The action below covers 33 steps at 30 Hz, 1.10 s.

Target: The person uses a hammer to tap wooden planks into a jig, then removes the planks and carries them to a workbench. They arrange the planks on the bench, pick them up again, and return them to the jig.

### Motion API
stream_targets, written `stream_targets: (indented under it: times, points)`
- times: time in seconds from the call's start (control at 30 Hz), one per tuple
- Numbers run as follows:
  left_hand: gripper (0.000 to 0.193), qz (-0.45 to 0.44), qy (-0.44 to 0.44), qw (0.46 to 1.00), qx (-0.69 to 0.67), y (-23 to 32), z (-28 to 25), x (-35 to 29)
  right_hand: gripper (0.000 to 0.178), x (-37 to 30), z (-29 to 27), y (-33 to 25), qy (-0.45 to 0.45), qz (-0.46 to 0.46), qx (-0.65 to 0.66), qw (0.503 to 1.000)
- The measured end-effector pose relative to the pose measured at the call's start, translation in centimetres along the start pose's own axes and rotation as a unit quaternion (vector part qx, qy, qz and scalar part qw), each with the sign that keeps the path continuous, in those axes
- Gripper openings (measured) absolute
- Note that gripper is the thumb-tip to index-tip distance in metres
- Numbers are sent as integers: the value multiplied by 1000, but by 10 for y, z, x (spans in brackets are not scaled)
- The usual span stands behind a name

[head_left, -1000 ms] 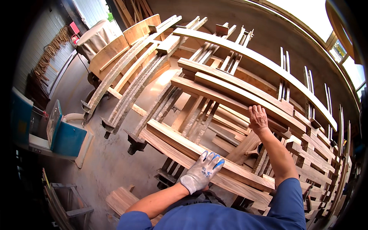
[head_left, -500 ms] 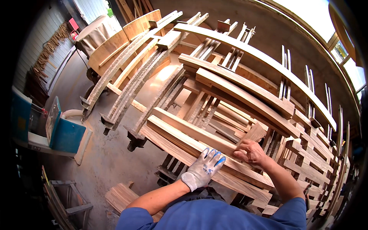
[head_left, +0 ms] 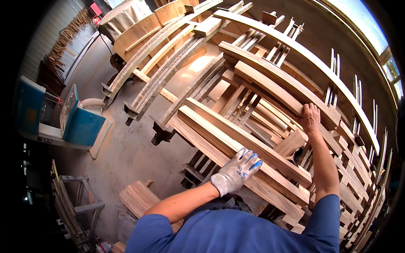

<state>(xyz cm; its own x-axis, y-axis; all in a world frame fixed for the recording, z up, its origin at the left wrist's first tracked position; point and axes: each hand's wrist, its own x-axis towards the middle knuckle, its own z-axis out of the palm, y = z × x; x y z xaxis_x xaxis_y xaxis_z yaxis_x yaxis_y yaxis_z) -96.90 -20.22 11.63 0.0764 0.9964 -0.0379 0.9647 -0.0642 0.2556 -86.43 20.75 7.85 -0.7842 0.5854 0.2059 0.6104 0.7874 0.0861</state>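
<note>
My left hand (head_left: 238,170), in a grey glove with blue fingertips, curls over the front wooden beam (head_left: 211,133). Its thumb is hidden. Close behind lies a second pale beam (head_left: 249,139), and a wider plank (head_left: 194,141) rests under the front one. My bare right hand (head_left: 311,118) reaches farther off, its fingers bent over the edge of a thick beam (head_left: 270,86); the fingertips are partly hidden. Behind that beam runs another dark-edged beam (head_left: 274,71).
Metal clamp bars (head_left: 168,80) cross under the wood, with a screw end (head_left: 160,133) jutting at the left. A long curved strip (head_left: 295,44) spans the far side. Stacked jointed pieces (head_left: 350,189) stand right. At left are a teal machine (head_left: 84,126) and a metal stand (head_left: 88,206).
My right hand has left the second near beam and moved away from me to the thick far beam. My left hand stays on the front beam. The whole view has shifted somewhat.
</note>
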Motion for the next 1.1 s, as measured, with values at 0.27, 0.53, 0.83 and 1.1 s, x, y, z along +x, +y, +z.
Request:
stream_targets:
  times: [0.27, 0.53, 0.83, 1.1]
  points:
    - [120, 3, -9, 1000, 9, 0, 5, -1, 47, -47, -90, -71, -89, -91, 201, 971]
    - [116, 21, 28, 998, -48, -3, 2, -4, 51, -77, -126, -97, -228, -93, 337, 909]
    - [81, 52, 227, 970, -69, 14, 24, -34, 59, -113, -54, -117, -184, -165, 324, 913]
    - [23, -191, 189, 948, -168, 51, 62, -74, 73, -90, -50, -108, -303, -65, 299, 903]
